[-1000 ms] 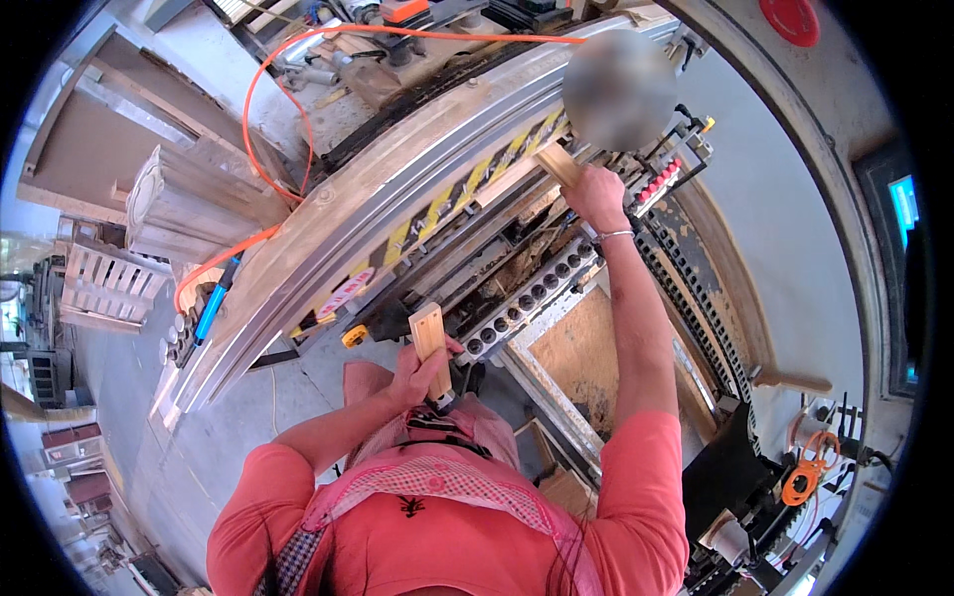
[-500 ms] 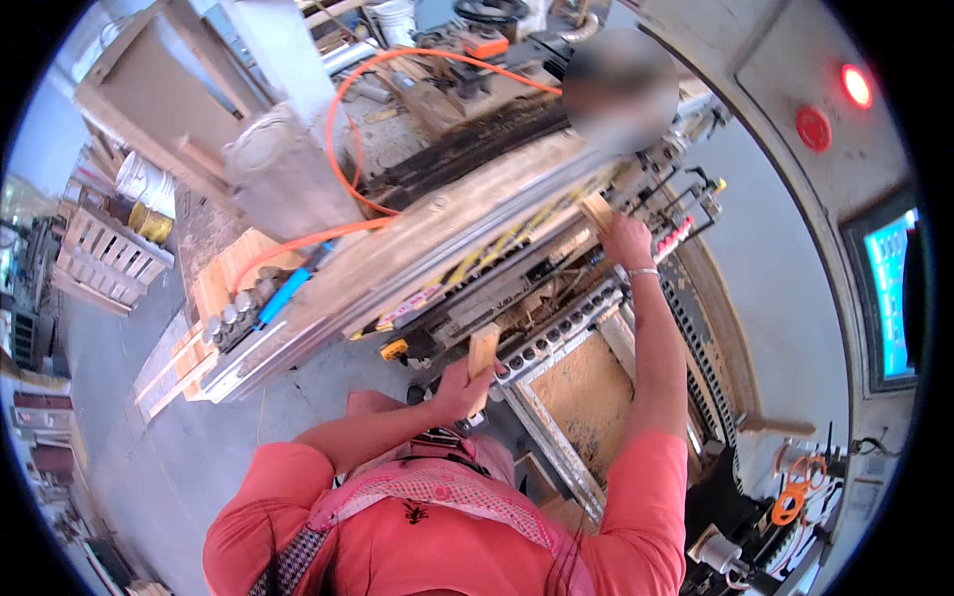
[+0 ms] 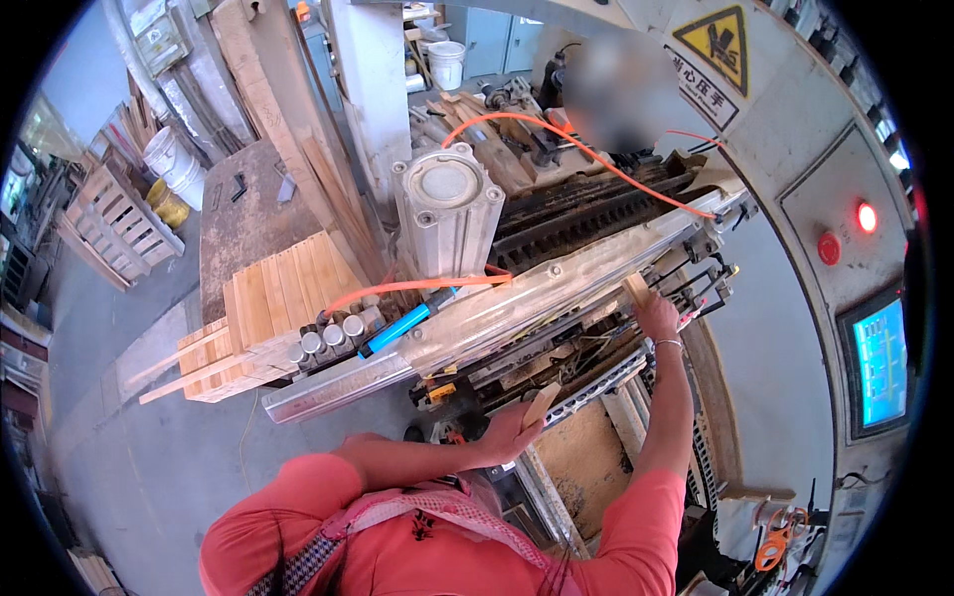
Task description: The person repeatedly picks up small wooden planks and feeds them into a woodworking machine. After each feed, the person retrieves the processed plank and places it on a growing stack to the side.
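Fingers of the left hand [image 3: 507, 435] wrapped on a short wooden block [image 3: 542, 404]; its lower end hidden in the palm, long axis slanting up-right. Right hand [image 3: 658, 318] grips a second wooden piece [image 3: 635, 288] over the machine's far side, long axis slanting up-left; fingertips obscured, contact below it unclear. Slotted rail [image 3: 596, 386] runs between the hands. Beyond: long metal beam [image 3: 537, 303] masks part of the mechanism; cylinder housing [image 3: 447, 223] and orange hose [image 3: 586, 149] above it. Stacked wooden blocks [image 3: 288, 288], left. Round blur covers the top background. Lit control screen [image 3: 880, 366], right.
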`<action>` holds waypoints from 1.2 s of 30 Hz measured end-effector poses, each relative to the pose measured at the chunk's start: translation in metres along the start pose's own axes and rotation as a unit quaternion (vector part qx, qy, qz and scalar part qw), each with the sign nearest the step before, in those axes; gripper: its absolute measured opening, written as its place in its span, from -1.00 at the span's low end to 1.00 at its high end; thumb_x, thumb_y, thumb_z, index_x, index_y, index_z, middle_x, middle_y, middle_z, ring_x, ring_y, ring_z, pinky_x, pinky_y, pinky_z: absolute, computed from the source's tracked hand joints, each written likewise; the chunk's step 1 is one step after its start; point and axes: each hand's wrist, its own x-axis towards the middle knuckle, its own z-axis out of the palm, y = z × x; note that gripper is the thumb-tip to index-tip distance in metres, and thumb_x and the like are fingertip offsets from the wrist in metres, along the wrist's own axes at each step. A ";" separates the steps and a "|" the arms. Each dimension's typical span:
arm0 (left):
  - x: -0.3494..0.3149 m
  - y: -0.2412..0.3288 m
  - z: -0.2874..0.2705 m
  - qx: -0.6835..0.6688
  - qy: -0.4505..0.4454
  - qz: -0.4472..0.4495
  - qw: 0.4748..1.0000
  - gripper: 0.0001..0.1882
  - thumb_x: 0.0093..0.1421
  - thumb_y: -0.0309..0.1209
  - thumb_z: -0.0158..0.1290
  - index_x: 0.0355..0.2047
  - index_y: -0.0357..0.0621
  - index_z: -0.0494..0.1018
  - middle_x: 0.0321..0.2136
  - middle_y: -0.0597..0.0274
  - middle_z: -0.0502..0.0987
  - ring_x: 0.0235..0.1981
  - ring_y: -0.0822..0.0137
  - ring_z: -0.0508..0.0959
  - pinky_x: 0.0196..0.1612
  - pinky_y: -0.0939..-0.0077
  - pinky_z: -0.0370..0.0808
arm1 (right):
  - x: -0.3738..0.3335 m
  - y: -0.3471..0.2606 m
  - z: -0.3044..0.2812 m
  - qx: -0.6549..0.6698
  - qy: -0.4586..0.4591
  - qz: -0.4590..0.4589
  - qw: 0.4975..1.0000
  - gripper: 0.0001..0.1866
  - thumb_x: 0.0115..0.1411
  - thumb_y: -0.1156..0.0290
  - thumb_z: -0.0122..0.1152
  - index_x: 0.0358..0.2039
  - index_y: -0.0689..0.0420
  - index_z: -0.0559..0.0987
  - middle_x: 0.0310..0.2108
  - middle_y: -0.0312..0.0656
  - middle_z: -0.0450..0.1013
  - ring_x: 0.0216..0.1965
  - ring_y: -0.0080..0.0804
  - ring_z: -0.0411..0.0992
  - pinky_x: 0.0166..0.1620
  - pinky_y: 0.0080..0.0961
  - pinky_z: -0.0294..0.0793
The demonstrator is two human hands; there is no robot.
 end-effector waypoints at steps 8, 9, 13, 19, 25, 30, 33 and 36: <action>-0.002 0.001 0.000 -0.010 -0.039 -0.061 0.997 -0.70 0.16 -0.21 -0.06 -0.30 -0.21 0.36 -0.44 -0.04 0.42 -0.40 -0.02 0.44 -0.36 0.28 0.35 | -0.001 0.007 0.009 0.008 0.025 -0.028 0.999 -0.52 0.02 0.01 0.09 -0.31 0.23 0.44 -0.36 0.07 0.47 -0.30 -0.05 0.46 -0.23 -0.21 0.45; -0.002 0.000 0.000 -0.012 -0.020 -0.029 0.999 -0.71 0.15 -0.22 -0.04 -0.28 -0.21 0.37 -0.44 -0.01 0.42 -0.42 0.02 0.45 -0.37 0.31 0.36 | -0.001 0.006 0.011 -0.009 0.035 -0.037 0.999 -0.52 0.01 0.02 0.08 -0.31 0.24 0.43 -0.39 0.05 0.48 -0.32 -0.06 0.47 -0.24 -0.21 0.45; -0.004 0.006 -0.001 -0.041 -0.006 -0.036 0.999 -0.77 0.14 -0.30 0.00 -0.30 -0.21 0.39 -0.46 0.03 0.42 -0.44 0.10 0.45 -0.37 0.36 0.37 | 0.007 0.013 0.020 0.008 0.045 -0.059 0.997 -0.54 -0.02 0.06 0.10 -0.29 0.22 0.45 -0.44 -0.01 0.49 -0.34 -0.09 0.47 -0.25 -0.21 0.45; -0.004 0.014 -0.002 -0.054 -0.034 -0.065 0.996 -0.80 0.16 -0.33 -0.06 -0.30 -0.20 0.38 -0.46 0.11 0.46 -0.43 0.19 0.48 -0.35 0.41 0.38 | 0.009 0.018 0.027 0.016 0.052 -0.059 0.997 -0.50 -0.03 0.04 0.13 -0.25 0.23 0.46 -0.39 -0.01 0.49 -0.32 -0.09 0.47 -0.23 -0.25 0.45; -0.004 0.012 0.000 -0.041 -0.023 -0.038 0.998 -0.82 0.17 -0.34 -0.09 -0.30 -0.18 0.38 -0.45 0.16 0.47 -0.42 0.26 0.49 -0.33 0.45 0.39 | 0.004 0.013 0.014 0.025 0.026 -0.052 0.998 -0.47 -0.03 0.01 0.15 -0.27 0.26 0.45 -0.37 0.00 0.48 -0.29 -0.12 0.47 -0.22 -0.26 0.45; -0.003 0.021 -0.002 -0.036 -0.033 -0.043 0.998 -0.82 0.18 -0.33 -0.10 -0.31 -0.17 0.39 -0.45 0.17 0.46 -0.43 0.26 0.48 -0.33 0.44 0.38 | 0.006 0.017 0.022 0.025 0.041 -0.055 0.997 -0.49 -0.03 0.01 0.17 -0.30 0.26 0.44 -0.40 -0.01 0.49 -0.31 -0.13 0.48 -0.24 -0.28 0.45; -0.003 0.017 -0.003 -0.030 -0.024 -0.022 0.999 -0.82 0.17 -0.33 -0.10 -0.32 -0.16 0.39 -0.47 0.17 0.45 -0.43 0.25 0.47 -0.32 0.43 0.38 | 0.002 0.012 0.015 0.039 0.046 -0.054 0.997 -0.50 -0.03 0.02 0.17 -0.32 0.25 0.44 -0.41 -0.01 0.49 -0.31 -0.12 0.48 -0.25 -0.28 0.46; -0.003 0.015 -0.002 -0.029 -0.016 -0.010 0.999 -0.83 0.16 -0.33 -0.10 -0.34 -0.16 0.40 -0.47 0.17 0.45 -0.43 0.24 0.47 -0.32 0.42 0.37 | 0.001 0.013 0.015 0.032 0.048 -0.052 0.997 -0.49 -0.04 0.01 0.18 -0.32 0.25 0.44 -0.41 -0.01 0.49 -0.31 -0.12 0.48 -0.26 -0.28 0.46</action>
